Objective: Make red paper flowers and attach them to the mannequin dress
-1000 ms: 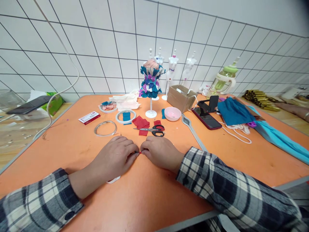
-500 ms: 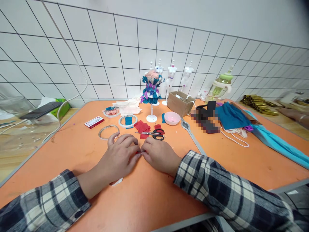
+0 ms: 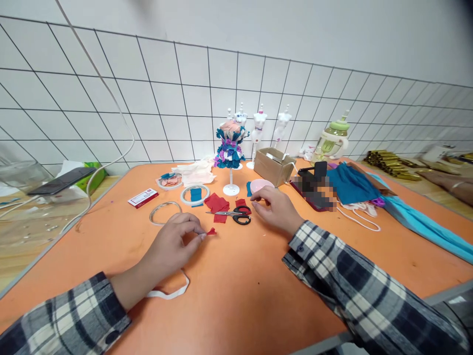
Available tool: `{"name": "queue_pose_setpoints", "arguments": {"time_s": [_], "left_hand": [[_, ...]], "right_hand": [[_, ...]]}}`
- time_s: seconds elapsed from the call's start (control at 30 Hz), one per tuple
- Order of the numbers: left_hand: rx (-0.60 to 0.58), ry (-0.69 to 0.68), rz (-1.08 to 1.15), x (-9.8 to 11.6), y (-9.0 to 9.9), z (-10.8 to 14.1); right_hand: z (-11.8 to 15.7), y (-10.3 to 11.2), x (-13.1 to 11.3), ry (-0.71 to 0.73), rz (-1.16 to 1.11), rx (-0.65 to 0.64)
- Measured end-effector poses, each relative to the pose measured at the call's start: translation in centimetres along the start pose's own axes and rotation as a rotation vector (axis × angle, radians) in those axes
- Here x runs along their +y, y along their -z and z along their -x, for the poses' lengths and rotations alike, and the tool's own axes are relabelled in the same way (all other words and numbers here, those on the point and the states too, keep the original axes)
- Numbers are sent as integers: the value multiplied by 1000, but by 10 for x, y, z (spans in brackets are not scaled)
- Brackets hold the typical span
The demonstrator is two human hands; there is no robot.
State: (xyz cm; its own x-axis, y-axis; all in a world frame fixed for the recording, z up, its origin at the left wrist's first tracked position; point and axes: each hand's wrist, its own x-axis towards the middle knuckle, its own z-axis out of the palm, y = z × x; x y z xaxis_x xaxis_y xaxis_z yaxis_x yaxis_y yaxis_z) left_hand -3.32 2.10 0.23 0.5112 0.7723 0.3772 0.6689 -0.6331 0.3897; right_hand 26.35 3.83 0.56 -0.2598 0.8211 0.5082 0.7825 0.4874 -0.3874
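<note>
My left hand (image 3: pixel 181 239) pinches a small gathered scrap of red crepe paper (image 3: pixel 211 231) between thumb and fingertips, just above the table. Below its wrist lies a loop of white strip (image 3: pixel 173 295). My right hand (image 3: pixel 275 207) hovers at the near side of a pink bowl (image 3: pixel 261 184), partly covering it. Its fingers are bent and slightly apart, with nothing visible in them. Between the hands lie black-handled scissors (image 3: pixel 236 215) on flat red crepe pieces (image 3: pixel 217 202). Behind them stands a small dress form (image 3: pixel 231 148) in a ruffled teal, purple and pink dress.
Tape rolls (image 3: pixel 195 195) and a red-white box (image 3: pixel 142 198) lie at left. Bare white mannequins (image 3: pixel 259 121), a cardboard box (image 3: pixel 273 166) and a green-lidded bottle (image 3: pixel 334 135) stand behind. Blue fabric (image 3: pixel 353 182) and a dark phone-like device (image 3: pixel 314 190) lie right.
My hands were together over the red scrap. My right hand has let go and moved right and away to the pink bowl. My left hand keeps the scrap; the view has tilted up slightly.
</note>
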Motion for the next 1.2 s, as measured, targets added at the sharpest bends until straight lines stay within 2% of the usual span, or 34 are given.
{"name": "queue_pose_setpoints", "arguments": {"time_s": [0.1, 0.2, 0.43, 0.67, 0.83, 0.93, 1.0, 1.07, 1.13, 1.2], "left_hand": [[20, 39, 21, -3, 1, -4], [29, 51, 26, -3, 0, -5], [23, 63, 18, -2, -1, -3], [12, 28, 44, -2, -1, -3], [-43, -60, 155, 2, 0, 0], [-130, -85, 278, 12, 2, 3], [-190, -71, 390, 22, 2, 6], [-236, -45, 469, 32, 0, 10], [-250, -6, 502, 39, -4, 12], [-242, 31, 507, 41, -7, 13]], "right_hand": [[0, 6, 16, 67, 60, -134], [2, 6, 14, 75, 132, -236], [3, 0, 9, 83, 152, -304], [1, -3, 9, -86, 118, -369], [-2, -2, 10, -194, 33, -318], [-1, -5, -4, -276, -232, -330], [3, -9, -21, -379, -686, -355], [9, -14, -40, -432, -1021, -424], [15, -21, -56, -421, -1170, -458], [20, -27, -67, -420, -1208, -461]]}}
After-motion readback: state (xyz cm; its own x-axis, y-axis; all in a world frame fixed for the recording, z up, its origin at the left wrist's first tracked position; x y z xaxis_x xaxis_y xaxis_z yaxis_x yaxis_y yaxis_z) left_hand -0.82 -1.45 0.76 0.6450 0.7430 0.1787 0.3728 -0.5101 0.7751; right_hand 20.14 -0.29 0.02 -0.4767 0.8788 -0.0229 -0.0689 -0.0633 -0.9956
